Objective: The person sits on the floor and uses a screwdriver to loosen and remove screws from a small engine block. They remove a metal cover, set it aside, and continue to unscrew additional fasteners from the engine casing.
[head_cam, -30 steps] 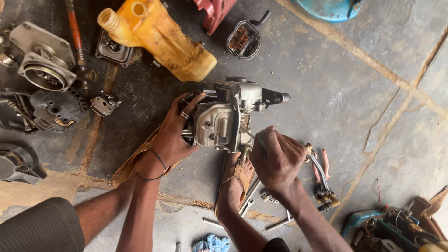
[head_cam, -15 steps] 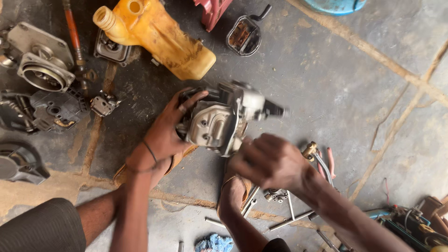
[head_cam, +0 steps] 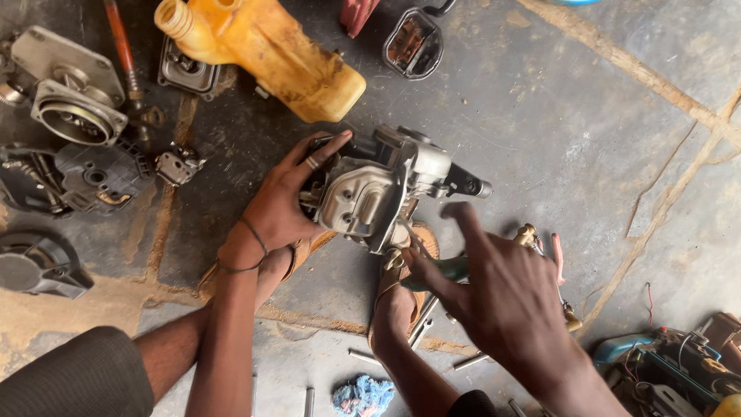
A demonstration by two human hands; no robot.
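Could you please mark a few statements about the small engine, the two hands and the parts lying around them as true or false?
1. The left hand rests on the grey metal engine. True.
2. The right hand is empty. False: it holds a green-handled tool close to the engine's underside.
3. The yellow fuel tank lies on the ground beyond the engine. True.
4. The engine sits on a workbench. False: it is down at the concrete floor, between the person's sandalled feet.
5. A blue rag lies near the bottom edge. True.
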